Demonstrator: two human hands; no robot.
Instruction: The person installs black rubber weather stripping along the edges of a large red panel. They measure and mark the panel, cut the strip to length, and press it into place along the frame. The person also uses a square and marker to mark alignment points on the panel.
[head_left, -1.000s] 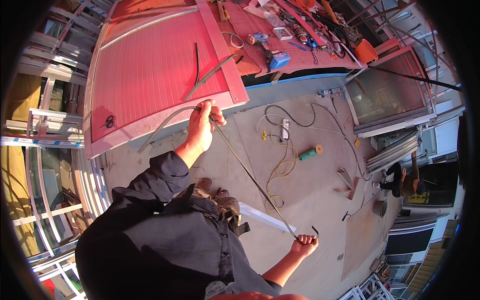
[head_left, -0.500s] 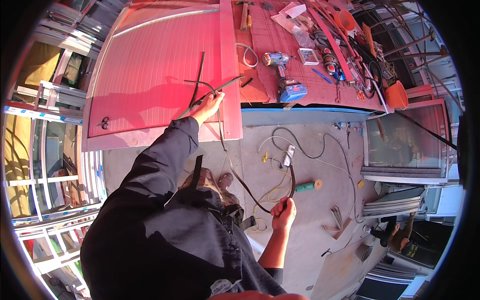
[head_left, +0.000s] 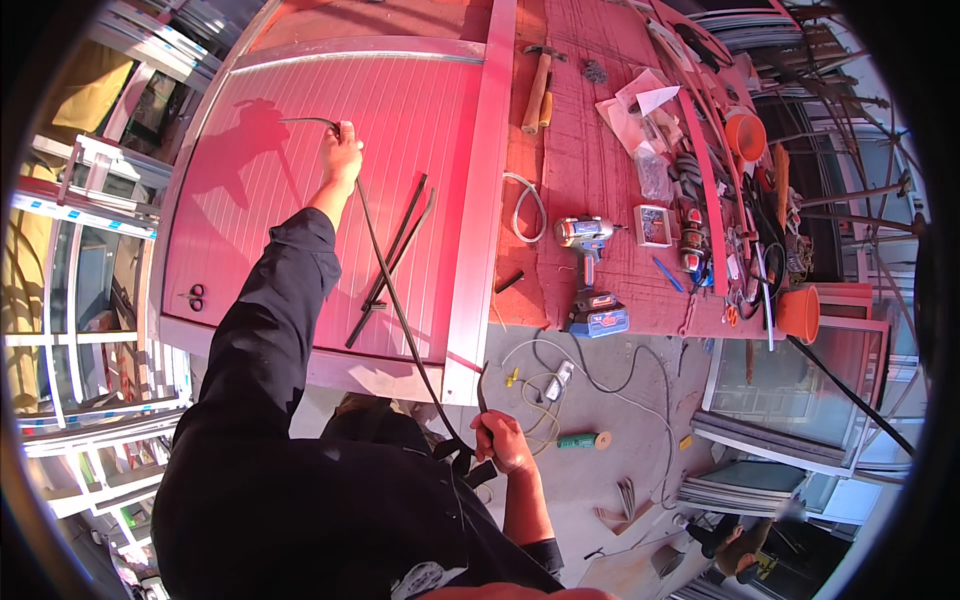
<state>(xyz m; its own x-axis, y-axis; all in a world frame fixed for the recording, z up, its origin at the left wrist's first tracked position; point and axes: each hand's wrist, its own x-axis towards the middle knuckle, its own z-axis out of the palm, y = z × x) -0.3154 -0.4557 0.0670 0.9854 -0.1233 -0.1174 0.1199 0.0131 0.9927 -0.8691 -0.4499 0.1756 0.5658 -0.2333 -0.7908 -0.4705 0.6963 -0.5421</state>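
A long, thin black rubber strip [head_left: 383,262] runs down between my two hands. Over the far left of the framed, ribbed panel [head_left: 260,220], my left hand [head_left: 343,155] is closed on it, with a short end poking out to the left. Near my waist, just off the panel's front edge, my right hand [head_left: 504,442] grips the lower stretch, whose other end rises above the fist. Several shorter black strips [head_left: 408,240] lie crossed on the panel below and right of my left hand. A pair of scissors [head_left: 195,296] rests at its near left corner.
Right of the panel, the red-covered table holds a hammer [head_left: 538,92], a cordless drill [head_left: 590,270], a small box [head_left: 654,226] and an orange pot [head_left: 746,137]. Cables and a power strip [head_left: 561,380] lie on the floor. Window frames [head_left: 70,340] stand at left. A person [head_left: 740,550] is at lower right.
My left hand has moved up and left across the panel, drawing the strip along. The shorter strips now lie apart from it. My right hand has come in left, and the view has shifted.
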